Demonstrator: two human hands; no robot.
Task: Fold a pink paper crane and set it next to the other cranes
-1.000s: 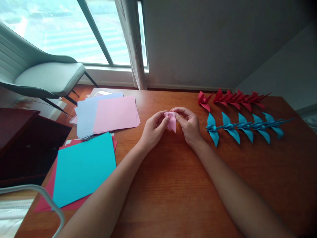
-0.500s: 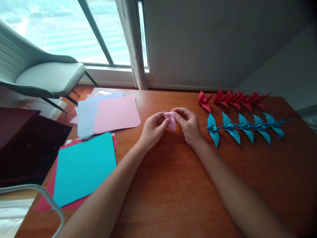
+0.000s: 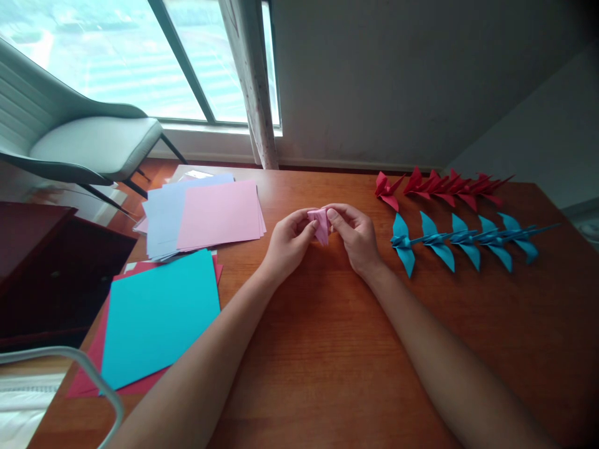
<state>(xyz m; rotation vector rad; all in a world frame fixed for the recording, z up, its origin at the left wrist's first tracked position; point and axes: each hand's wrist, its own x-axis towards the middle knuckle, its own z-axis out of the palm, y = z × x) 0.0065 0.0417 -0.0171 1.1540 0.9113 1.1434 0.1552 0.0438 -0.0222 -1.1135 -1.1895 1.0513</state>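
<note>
A small piece of folded pink paper is held between my two hands above the wooden table, its pointed end hanging downward. My left hand pinches its left side between thumb and fingers. On the other side, my right hand grips the upper right edge, thumb in front. The fingertips behind the paper are partly hidden. To the right of my right hand lies a row of blue origami cranes. Behind it runs a row of red origami cranes.
At the left lie pink sheets over pale blue sheets. Nearer to me, a turquoise sheet rests on red sheets. A chair stands beyond the wooden table, by the window.
The pink paper has shifted and turned slightly between my fingers, its lower tip now a little further left. My right thumb has moved slightly up along its edge.
</note>
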